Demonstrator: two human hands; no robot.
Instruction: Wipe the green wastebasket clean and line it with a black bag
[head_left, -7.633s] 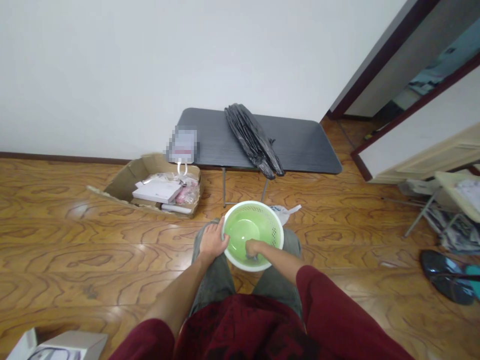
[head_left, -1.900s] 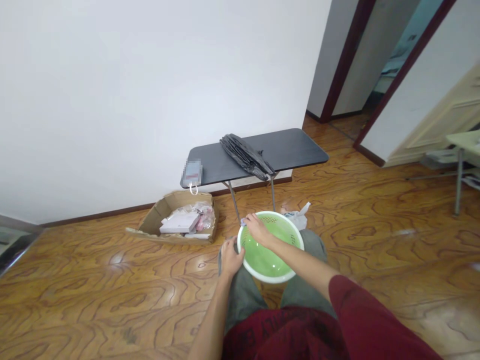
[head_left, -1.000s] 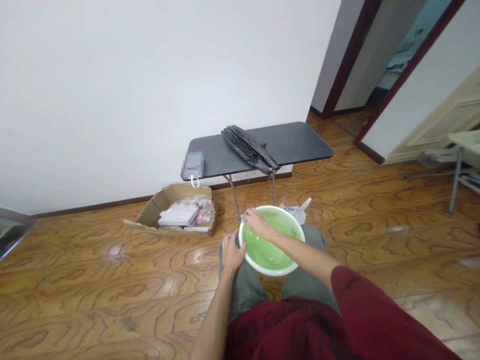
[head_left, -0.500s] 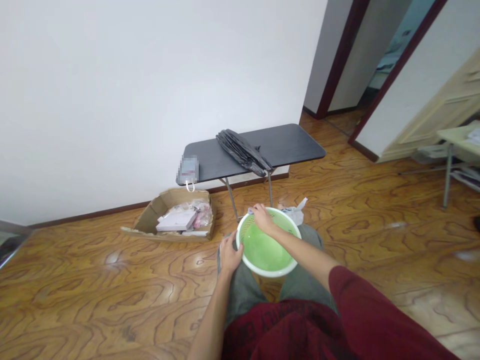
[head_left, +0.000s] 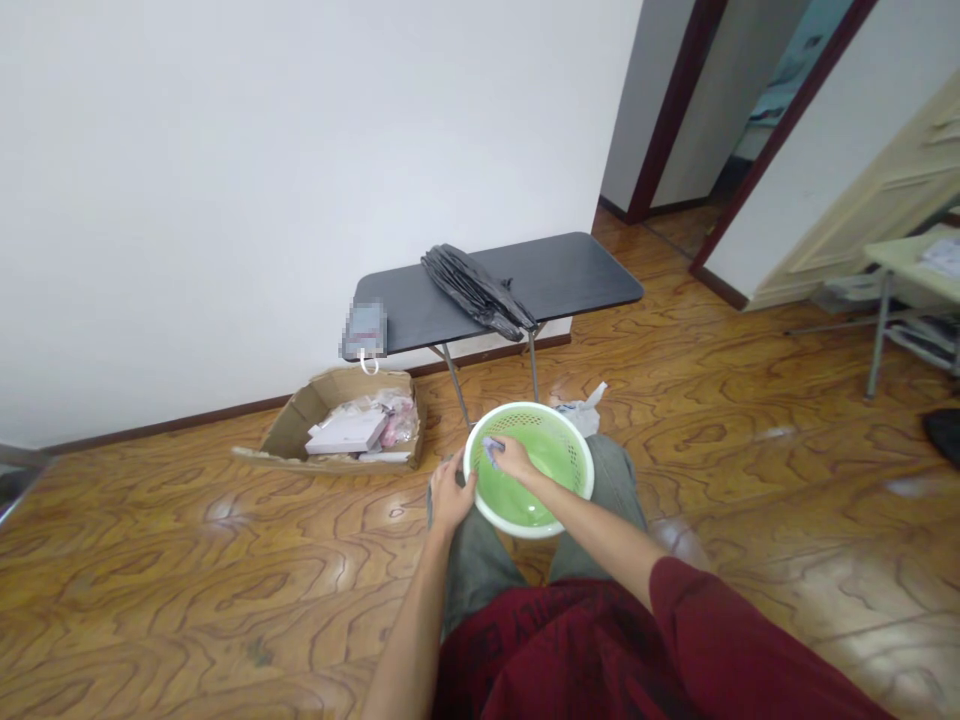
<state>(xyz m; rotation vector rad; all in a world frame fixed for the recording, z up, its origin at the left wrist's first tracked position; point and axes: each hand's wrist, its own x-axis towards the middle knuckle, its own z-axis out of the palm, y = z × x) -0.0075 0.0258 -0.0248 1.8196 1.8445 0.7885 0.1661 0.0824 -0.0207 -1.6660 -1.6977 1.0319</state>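
Observation:
A green basin with a white rim and a pierced upper wall, like a plastic basket, rests on my lap between my knees. My left hand grips its left rim, thumb over the edge and fingers along the outside. Inside the basket, my right hand is closed on a small pale purple cloth and presses it near the inner left wall. Part of the cloth is hidden under the fingers.
Ahead, a black folding table stands against the wall with a black plastic bag on it. A cardboard box with packets lies on the floor at left. Behind the basket is a white plastic bag. A pale table stands far right.
My right hand has moved with the cloth from the far-left rim down into the basket. My left hand keeps its hold on the rim. The view has shifted slightly.

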